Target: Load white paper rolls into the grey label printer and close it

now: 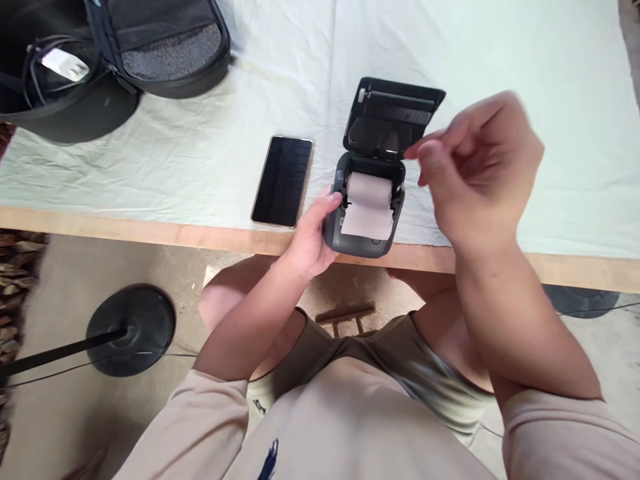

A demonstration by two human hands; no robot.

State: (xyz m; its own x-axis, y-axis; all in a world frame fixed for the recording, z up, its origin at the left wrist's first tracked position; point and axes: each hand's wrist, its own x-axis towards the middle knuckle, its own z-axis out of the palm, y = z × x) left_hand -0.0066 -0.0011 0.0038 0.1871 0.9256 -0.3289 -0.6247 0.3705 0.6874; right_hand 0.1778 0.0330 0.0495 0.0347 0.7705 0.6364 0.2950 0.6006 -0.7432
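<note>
A small dark grey label printer [364,245] sits in my left hand [316,230], whose fingers wrap round its left side with the thumb on its upper edge. Its lid [383,133] stands raised on the far side. Inside lies a white paper roll [369,189], and the paper's loose end [367,220] hangs over the front of the body. Close to the lid's lower right corner is my right hand [480,170], fingers curled and index finger stretched toward the hinge. Nothing shows between its fingers; whether the fingertip touches the lid I cannot tell.
A phone [283,181] with a dark screen lies left of the printer on the pale cloth [540,100]. An unzipped black case [175,60] at the back left holds a white charger [65,65] and cables. The table's wooden edge [150,231] runs under my forearms.
</note>
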